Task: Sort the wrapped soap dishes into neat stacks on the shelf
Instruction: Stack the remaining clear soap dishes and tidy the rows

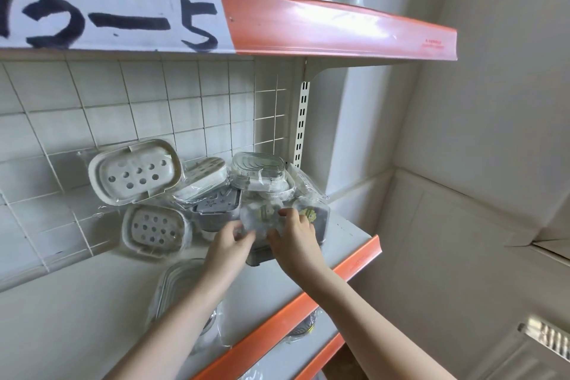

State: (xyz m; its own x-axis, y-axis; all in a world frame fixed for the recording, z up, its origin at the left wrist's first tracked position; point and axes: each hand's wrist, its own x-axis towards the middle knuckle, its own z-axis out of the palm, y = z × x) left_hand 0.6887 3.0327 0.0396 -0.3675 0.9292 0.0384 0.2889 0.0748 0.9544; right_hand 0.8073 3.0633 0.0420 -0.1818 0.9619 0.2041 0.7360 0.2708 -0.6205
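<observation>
Gripping a dark wrapped soap dish (287, 227) from both sides, the left hand (229, 245) and right hand (294, 239) curl their fingers into its clear film, apparently to square it against the pile at the right end of the shelf (92, 296). A clear ribbed dish (259, 171) sits on top of that pile, which likely calls for the two-handed hold. Two cream perforated dishes (135, 173) lean against the wire grid backing (154, 102), one above the other, not yet stacked. Another wrapped dish (182, 284) lies flat near the front edge, partly hidden under the left forearm.
</observation>
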